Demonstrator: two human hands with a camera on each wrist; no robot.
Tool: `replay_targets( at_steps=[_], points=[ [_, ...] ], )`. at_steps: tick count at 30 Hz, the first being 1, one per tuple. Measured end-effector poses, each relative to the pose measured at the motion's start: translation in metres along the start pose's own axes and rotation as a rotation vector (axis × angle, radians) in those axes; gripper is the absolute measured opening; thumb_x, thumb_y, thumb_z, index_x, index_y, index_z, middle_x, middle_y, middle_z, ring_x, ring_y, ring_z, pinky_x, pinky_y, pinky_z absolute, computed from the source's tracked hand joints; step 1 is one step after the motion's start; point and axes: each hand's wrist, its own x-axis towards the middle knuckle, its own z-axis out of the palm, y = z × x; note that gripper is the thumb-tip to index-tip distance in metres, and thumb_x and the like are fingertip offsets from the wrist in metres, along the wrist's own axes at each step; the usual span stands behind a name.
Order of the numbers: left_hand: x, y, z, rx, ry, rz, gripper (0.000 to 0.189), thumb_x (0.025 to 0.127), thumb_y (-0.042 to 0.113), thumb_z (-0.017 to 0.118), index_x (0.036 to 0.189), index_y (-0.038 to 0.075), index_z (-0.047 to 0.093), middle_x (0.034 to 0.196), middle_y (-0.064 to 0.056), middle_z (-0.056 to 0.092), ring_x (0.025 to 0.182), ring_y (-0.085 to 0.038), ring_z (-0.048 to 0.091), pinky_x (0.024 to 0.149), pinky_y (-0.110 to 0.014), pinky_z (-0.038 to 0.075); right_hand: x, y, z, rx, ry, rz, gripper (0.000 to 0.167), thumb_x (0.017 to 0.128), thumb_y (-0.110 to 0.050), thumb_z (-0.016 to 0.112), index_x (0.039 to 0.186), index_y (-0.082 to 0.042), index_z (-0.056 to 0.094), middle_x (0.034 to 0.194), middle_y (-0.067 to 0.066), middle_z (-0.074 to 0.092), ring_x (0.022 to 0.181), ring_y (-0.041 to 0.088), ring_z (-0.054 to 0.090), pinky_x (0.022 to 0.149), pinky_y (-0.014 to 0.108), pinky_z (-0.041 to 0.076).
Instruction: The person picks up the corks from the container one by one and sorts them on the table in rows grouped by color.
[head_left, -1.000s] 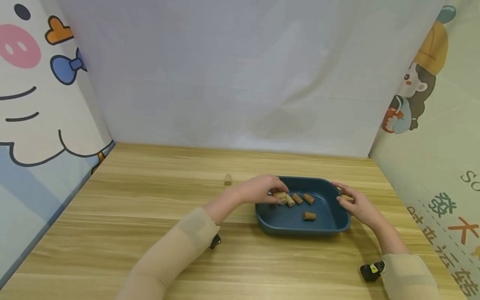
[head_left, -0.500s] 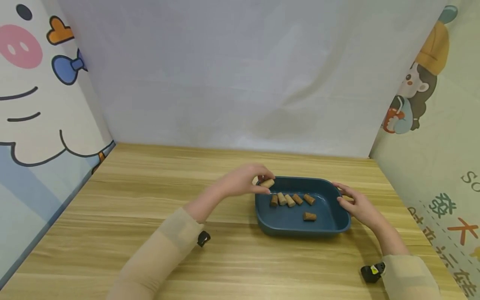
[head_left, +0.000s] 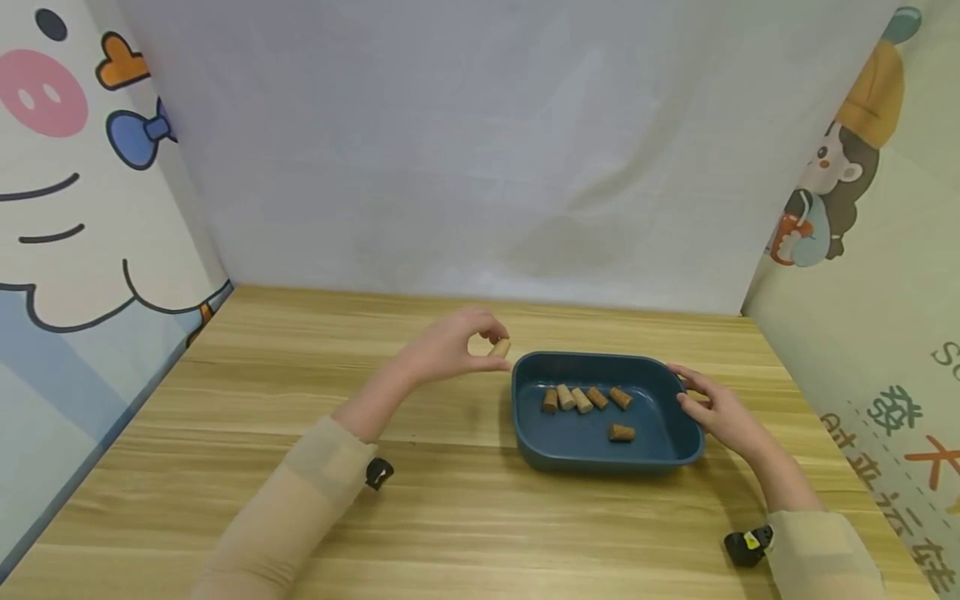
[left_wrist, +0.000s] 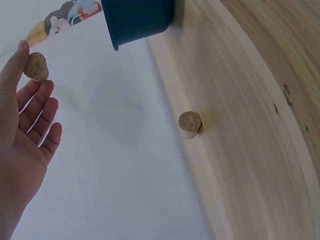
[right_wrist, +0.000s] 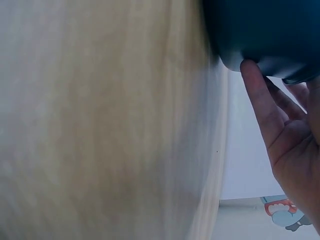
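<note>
My left hand (head_left: 450,346) pinches a pale cork (head_left: 500,347) between thumb and fingers, just left of the dish and above the table. In the left wrist view the held cork (left_wrist: 36,66) shows its round end, with the other fingers loosely bent below. Another cork (left_wrist: 190,122) stands upright on the table; the left hand hides it in the head view. The blue rectangular dish (head_left: 600,462) has several brown and pale corks (head_left: 581,400) lying in it, most in a row, one brown cork (head_left: 622,433) apart. My right hand (head_left: 716,412) grips the dish's right end at the rim.
The dish stands on a wood-grain table (head_left: 420,533) right of the middle. A white cloth (head_left: 450,150) hangs behind it, and printed cartoon panels flank both sides. Black wrist cameras (head_left: 378,472) sit at both cuffs.
My left hand has lifted a cork from the dish and carried it left past the rim. The right hand stays on the dish; the other corks lie still.
</note>
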Motion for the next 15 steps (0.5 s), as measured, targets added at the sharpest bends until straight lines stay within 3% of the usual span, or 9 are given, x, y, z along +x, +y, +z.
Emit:
replay_targets(
  at_steps=[8, 15],
  points=[
    [-0.018, -0.023, -0.006, -0.006, 0.05, -0.07, 0.041, 0.079, 0.039, 0.075, 0.106, 0.009, 0.066, 0.091, 0.001, 0.062, 0.087, -0.012, 0.056, 0.081, -0.032, 0.049, 0.0, -0.001, 0.001, -0.023, 0.011, -0.007, 0.05, 0.1, -0.016, 0.046, 0.148, -0.009, 0.03, 0.132, 0.034, 0.043, 0.07, 0.016, 0.057, 0.05, 0.03, 0.046],
    [-0.031, -0.043, -0.007, -0.018, 0.064, -0.169, 0.043, 0.077, 0.038, 0.076, 0.106, 0.01, 0.064, 0.085, 0.002, 0.059, 0.083, -0.015, 0.054, 0.078, -0.036, 0.049, -0.002, -0.005, -0.001, -0.018, 0.008, -0.005, 0.051, 0.1, -0.019, 0.046, 0.148, -0.01, 0.031, 0.135, 0.036, 0.04, 0.093, 0.033, 0.063, 0.054, 0.029, 0.048]
  ],
)
